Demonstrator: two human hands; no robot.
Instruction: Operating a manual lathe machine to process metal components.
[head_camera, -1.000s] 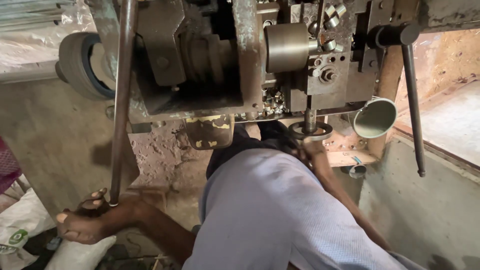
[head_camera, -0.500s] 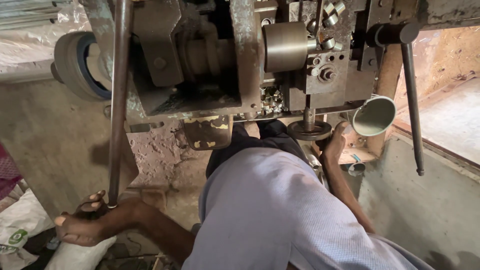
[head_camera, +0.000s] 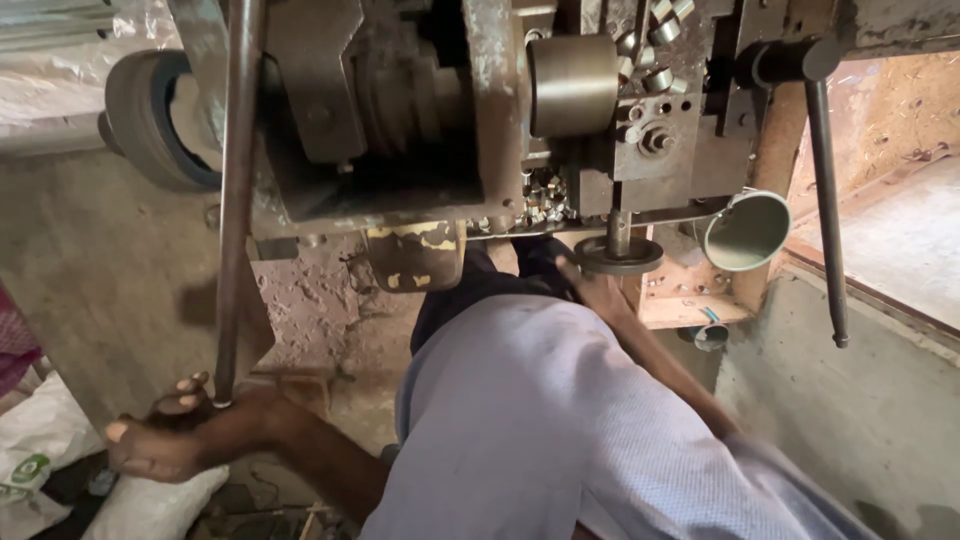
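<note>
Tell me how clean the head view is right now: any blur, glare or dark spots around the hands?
Head view: left hand on the long lever is sharp but shaded; right hand by the round die is slightly motion-blurred; daylight washes out the right ledge; machine recesses are dark.

Rough concrete floor (head_camera: 90, 270), daylit ledge (head_camera: 900, 240) (perhaps a window).

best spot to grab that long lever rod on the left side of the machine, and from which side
Grip the long lever rod at its bottom end, where the left hand already wraps it. Come from the left: the rod hangs nearly upright, with the machine body close on its right, and open space on its left.
</note>
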